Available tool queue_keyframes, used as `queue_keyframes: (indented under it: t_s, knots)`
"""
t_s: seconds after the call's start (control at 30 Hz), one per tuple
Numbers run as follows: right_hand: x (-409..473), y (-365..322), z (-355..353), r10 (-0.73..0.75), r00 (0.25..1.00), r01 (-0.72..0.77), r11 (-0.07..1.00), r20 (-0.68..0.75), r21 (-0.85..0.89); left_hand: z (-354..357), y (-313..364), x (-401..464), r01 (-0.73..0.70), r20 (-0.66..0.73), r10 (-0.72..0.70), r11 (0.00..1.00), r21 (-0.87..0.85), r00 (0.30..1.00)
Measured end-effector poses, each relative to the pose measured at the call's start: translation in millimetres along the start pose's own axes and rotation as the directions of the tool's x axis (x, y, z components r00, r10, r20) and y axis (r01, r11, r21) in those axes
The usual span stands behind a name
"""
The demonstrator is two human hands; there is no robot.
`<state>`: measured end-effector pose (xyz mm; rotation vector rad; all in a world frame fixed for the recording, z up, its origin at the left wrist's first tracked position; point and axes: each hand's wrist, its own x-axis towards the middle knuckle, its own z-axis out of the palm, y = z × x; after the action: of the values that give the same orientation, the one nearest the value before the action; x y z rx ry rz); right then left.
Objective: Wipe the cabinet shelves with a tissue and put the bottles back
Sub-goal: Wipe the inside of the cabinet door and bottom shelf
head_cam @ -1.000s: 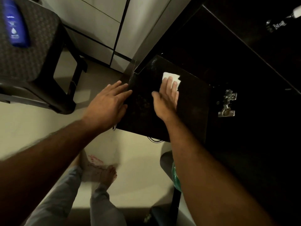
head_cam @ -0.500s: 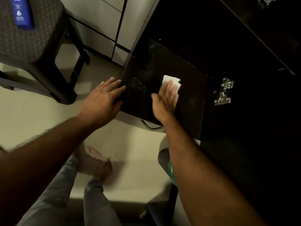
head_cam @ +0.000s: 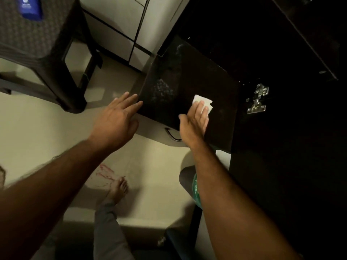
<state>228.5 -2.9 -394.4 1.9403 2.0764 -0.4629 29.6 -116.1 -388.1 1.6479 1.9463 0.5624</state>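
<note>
A white folded tissue (head_cam: 204, 103) lies flat on the dark inner face of the open cabinet door (head_cam: 187, 79). My right hand (head_cam: 194, 121) presses it there with straight fingers, near the door's lower edge. My left hand (head_cam: 116, 119) has its fingers spread, the tips at the door's left edge. A blue bottle (head_cam: 29, 5) lies on a dark plastic stool (head_cam: 37, 38) at the top left. The cabinet interior (head_cam: 281, 53) is too dark to show the shelves.
A metal hinge (head_cam: 257, 99) sits on the cabinet frame right of the door. A door handle (head_cam: 172, 135) shows below the door's edge. My bare foot (head_cam: 118, 190) and trouser leg stand on the pale floor. A green object (head_cam: 196, 188) is beside my right forearm.
My right hand has slid the tissue down and to the right across the door. My left hand has drifted left, off the door face to its edge.
</note>
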Motion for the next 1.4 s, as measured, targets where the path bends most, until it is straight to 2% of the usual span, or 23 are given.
queue_keyframes:
  t_s: [0.1, 0.17, 0.23, 0.3, 0.37, 0.43, 0.5, 0.57, 0.67, 0.73, 0.77, 0.83, 0.9, 0.97, 1.03, 1.1, 1.17, 1.23, 1.3, 1.4]
  knots:
    - [-24, -32, 15, -0.153, 0.988, 0.152, 0.988, -0.026, -0.034, -4, -9, 0, -0.008, 0.018, 0.008, 1.000, -0.017, 1.000]
    - [-53, -36, 23, -0.265, 0.964, 0.264, 0.962, -0.002, -0.073, -9, -16, -2, -0.025, 0.046, 0.026, 1.000, -0.013, 0.999]
    - [-74, -25, 25, -0.311, 0.950, 0.312, 0.946, 0.030, -0.090, -16, -23, -3, -0.038, 0.075, 0.039, 0.999, -0.010, 0.996]
    - [-76, -6, 23, -0.254, 0.967, 0.256, 0.963, 0.038, -0.083, -24, -29, -4, -0.051, 0.096, 0.053, 0.999, -0.019, 0.994]
    - [-64, 3, 18, -0.104, 0.994, 0.106, 0.991, 0.029, -0.079, -32, -34, -2, -0.079, 0.117, 0.082, 0.996, -0.032, 0.990]
    - [-47, -8, 12, 0.061, 0.998, -0.060, 0.997, 0.018, -0.045, -39, -38, 0, -0.098, 0.147, 0.101, 0.995, -0.025, 0.984]
    - [-31, -35, 9, 0.162, 0.987, -0.163, 0.986, 0.018, 0.039, -44, -41, 4, -0.106, 0.168, 0.108, 0.994, -0.019, 0.980]
    - [-30, -63, 13, 0.106, 0.994, -0.106, 0.992, 0.010, 0.072, -47, -41, 9, -0.114, 0.181, 0.117, 0.993, -0.028, 0.976]
    - [-63, -83, 25, -0.129, 0.992, 0.129, 0.991, -0.016, 0.027, -49, -43, 14, -0.146, 0.196, 0.149, 0.989, -0.029, 0.969]
    - [-83, -74, 28, -0.217, 0.976, 0.218, 0.976, 0.012, -0.004, -51, -46, 17, -0.153, 0.199, 0.158, 0.987, -0.038, 0.967]
    - [-86, -64, 28, -0.221, 0.975, 0.222, 0.975, 0.023, -0.028, -52, -48, 17, -0.154, 0.201, 0.160, 0.987, -0.043, 0.966]
    - [-77, -41, 22, -0.137, 0.990, 0.139, 0.987, 0.040, -0.077, -52, -52, 18, -0.158, 0.214, 0.164, 0.986, -0.045, 0.963]
    - [-55, -35, 14, -0.010, 0.998, 0.013, 0.999, 0.056, -0.044, -50, -57, 19, -0.164, 0.232, 0.167, 0.986, -0.032, 0.958]
    - [-35, -50, 12, 0.050, 0.998, -0.050, 0.999, 0.026, -0.004, -47, -59, 20, -0.159, 0.237, 0.161, 0.987, -0.026, 0.958]
    - [-30, -77, 17, 0.035, 0.999, -0.035, 0.999, -0.014, 0.010, -47, -60, 19, -0.140, 0.230, 0.145, 0.989, -0.037, 0.962]
    - [-45, -98, 26, -0.085, 0.995, 0.084, 0.996, -0.054, -0.022, -49, -60, 19, -0.134, 0.226, 0.139, 0.990, -0.040, 0.964]
    - [-70, -103, 32, -0.212, 0.977, 0.210, 0.977, -0.040, -0.047, -51, -60, 20, -0.137, 0.226, 0.141, 0.990, -0.034, 0.964]
    - [-87, -88, 34, -0.264, 0.964, 0.263, 0.963, -0.007, -0.062, -55, -63, 22, -0.139, 0.222, 0.141, 0.990, -0.029, 0.965]
    - [-85, -64, 32, -0.226, 0.974, 0.225, 0.969, 0.003, -0.100, -58, -65, 24, -0.129, 0.214, 0.132, 0.991, -0.029, 0.968]
    - [-52, -55, 21, -0.046, 0.999, 0.046, 0.997, -0.007, -0.067, -59, -67, 25, -0.111, 0.217, 0.114, 0.994, -0.024, 0.970]
